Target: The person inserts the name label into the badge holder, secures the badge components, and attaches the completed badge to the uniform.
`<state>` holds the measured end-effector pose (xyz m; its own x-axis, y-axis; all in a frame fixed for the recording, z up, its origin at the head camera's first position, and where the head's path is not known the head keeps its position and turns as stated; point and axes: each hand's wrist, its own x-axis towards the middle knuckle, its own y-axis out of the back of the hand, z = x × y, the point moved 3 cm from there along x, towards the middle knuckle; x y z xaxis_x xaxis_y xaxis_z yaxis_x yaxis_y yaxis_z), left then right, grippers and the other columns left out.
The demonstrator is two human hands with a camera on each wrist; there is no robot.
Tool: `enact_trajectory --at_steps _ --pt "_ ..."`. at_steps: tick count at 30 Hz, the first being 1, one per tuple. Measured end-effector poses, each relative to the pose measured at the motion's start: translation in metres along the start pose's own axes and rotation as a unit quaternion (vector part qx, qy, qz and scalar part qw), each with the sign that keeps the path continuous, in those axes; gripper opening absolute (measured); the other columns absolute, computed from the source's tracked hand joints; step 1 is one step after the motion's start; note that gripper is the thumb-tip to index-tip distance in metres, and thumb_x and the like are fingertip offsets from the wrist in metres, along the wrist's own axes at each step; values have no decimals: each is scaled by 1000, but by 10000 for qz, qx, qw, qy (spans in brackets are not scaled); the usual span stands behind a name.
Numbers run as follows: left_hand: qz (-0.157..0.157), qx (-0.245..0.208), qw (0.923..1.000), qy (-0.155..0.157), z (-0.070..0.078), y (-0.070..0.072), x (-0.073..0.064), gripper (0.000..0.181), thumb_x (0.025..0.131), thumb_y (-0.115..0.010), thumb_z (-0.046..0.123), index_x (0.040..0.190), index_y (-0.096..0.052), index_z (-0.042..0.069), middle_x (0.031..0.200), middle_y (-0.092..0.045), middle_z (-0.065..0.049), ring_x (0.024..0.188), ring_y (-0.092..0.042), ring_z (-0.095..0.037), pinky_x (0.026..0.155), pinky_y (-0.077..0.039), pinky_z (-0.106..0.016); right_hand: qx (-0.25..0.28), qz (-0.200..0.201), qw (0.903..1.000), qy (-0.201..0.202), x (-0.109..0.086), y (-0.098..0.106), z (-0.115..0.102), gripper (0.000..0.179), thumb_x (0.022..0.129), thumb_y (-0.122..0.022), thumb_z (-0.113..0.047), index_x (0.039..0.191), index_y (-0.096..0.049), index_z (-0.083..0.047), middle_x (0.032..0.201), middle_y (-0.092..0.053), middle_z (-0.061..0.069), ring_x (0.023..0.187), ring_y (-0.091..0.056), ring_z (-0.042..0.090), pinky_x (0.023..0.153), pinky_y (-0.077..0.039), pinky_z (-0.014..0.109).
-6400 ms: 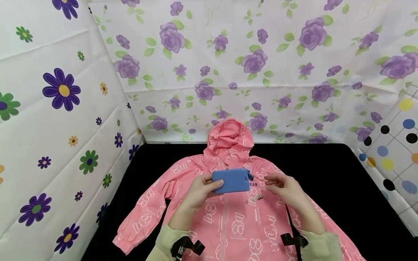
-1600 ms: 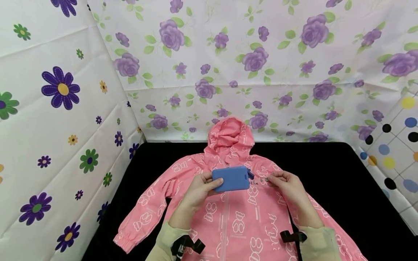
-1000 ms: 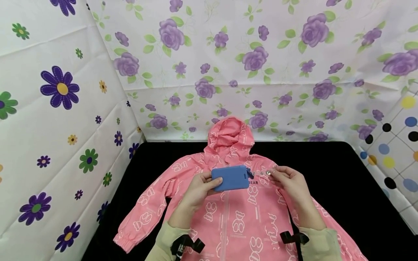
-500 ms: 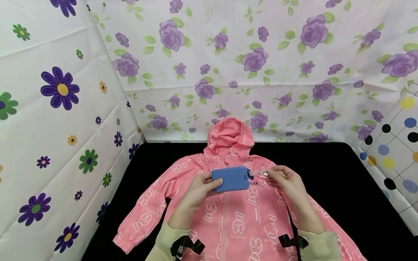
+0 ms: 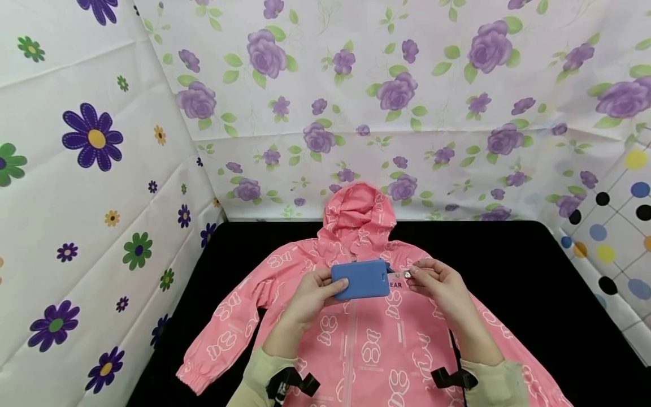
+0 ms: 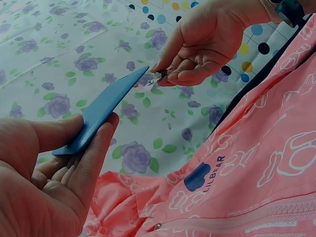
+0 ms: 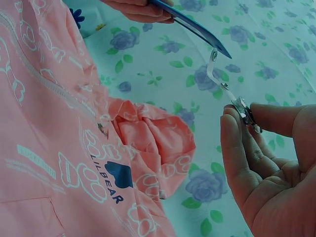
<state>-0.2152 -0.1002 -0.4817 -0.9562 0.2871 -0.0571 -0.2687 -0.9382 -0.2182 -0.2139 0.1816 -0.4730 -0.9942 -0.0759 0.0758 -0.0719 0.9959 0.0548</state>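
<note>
Between thumb and fingers, my left hand [image 5: 311, 295] holds a flat blue badge holder [image 5: 359, 280] level above the pink jacket [image 5: 371, 339]. A small slot shows near the holder's right end. My right hand [image 5: 441, 284] pinches a metal badge clip [image 7: 242, 109] that carries a clear strap [image 7: 216, 76] with snap studs. The strap's far end reaches the holder's slotted end in the right wrist view. Whether it passes through the slot, I cannot tell. The jacket lies flat, hood away from me, with lettering on its chest.
Under the jacket is a black tabletop [image 5: 488, 254]. A white flowered cloth [image 5: 432, 141] rises behind it. More patterned cloth [image 5: 102, 226] stands at the left, and a dotted sheet [image 5: 615, 249] at the right.
Earlier the clip and strap hung apart from the holder, below my right hand. The right hand has since raised the strap and moved left, bringing its end to the holder. My left hand barely moves.
</note>
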Motion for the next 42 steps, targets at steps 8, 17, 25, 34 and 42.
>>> enact_trajectory --at_steps 8,17,25,34,42 --pt "23 -10 10000 39 1 -1 -1 40 92 -72 12 124 -61 -9 105 -71 -20 89 -73 -23 81 -59 -36 194 -138 9997 100 -1 -3 1 36 100 -62 -22 116 -52 9 101 -69 21 85 -71 15 79 -60 31" --pt "-69 -41 10000 -6 1 -2 -1 40 92 -73 13 124 -61 -9 105 -71 -19 89 -73 -22 81 -59 -35 378 -344 9986 -149 -1 -7 2 41 102 -59 -28 118 -49 9 100 -67 10 92 -70 25 81 -59 30" --pt "-94 -12 9999 52 -2 -1 -1 39 93 -72 12 125 -61 -8 106 -71 -19 89 -73 -23 81 -59 -36 1088 -679 9908 -442 -5 -15 -2 33 102 -58 -23 117 -49 5 99 -69 8 88 -69 16 80 -59 28" --pt "-64 -145 9998 71 -2 -2 0 48 92 -72 9 133 -52 -6 108 -69 -16 88 -72 -21 81 -60 -37 1694 -1050 9787 -483 -14 -26 -14 12 104 -55 -19 110 -54 -9 94 -68 2 85 -68 13 79 -59 26" --pt "26 -105 9999 97 -4 0 0 56 91 -73 12 142 -50 2 109 -67 -14 89 -70 -20 81 -59 -36 1964 -1281 9715 -347 -22 -31 -23 6 104 -53 -14 104 -57 -10 93 -68 3 83 -67 11 79 -59 26"
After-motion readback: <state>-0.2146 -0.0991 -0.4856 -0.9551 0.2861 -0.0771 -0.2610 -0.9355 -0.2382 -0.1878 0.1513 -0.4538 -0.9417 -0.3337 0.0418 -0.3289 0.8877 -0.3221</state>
